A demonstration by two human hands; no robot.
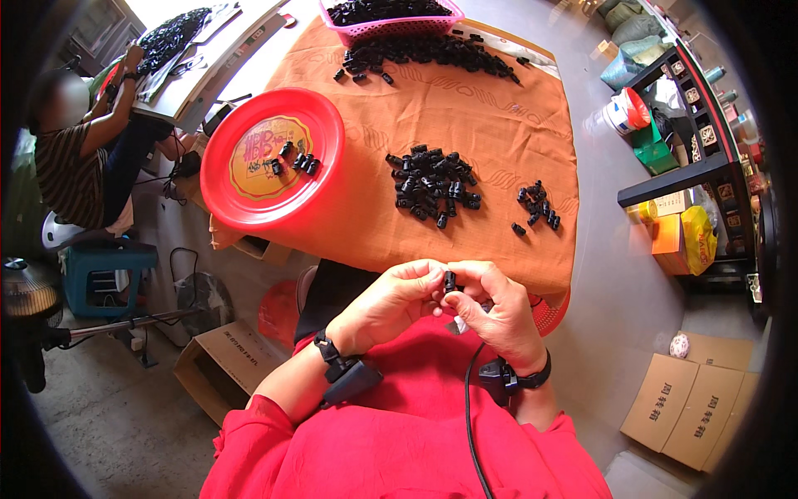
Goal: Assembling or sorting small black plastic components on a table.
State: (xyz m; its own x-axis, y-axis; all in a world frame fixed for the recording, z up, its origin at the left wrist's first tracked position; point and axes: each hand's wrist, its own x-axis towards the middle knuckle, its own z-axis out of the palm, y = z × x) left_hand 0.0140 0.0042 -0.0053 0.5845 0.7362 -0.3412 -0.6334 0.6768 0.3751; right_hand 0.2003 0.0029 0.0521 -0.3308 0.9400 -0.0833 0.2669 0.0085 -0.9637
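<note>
In front of my red top, just off the near table edge, both my hands meet at a small black ribbed plastic part (450,281). My left hand (391,303) is closed, thumb and fingertips pinched against the part's left side. From the other side my right hand (503,316) grips it between thumb and curled forefinger. Something small and pale (460,325) shows under the right fingers, too little seen to name. Beyond my hands, a heap of similar black parts (432,185) lies on the orange cloth (357,224), with a smaller pile (539,206) to its right.
A red round tray (220,179) with several black parts rests at the table's left. A pink basket (399,27) full of black pieces stands at the far edge, more spilled before it. Another person (91,150) works at a table far left. Cardboard boxes (224,366) flank me.
</note>
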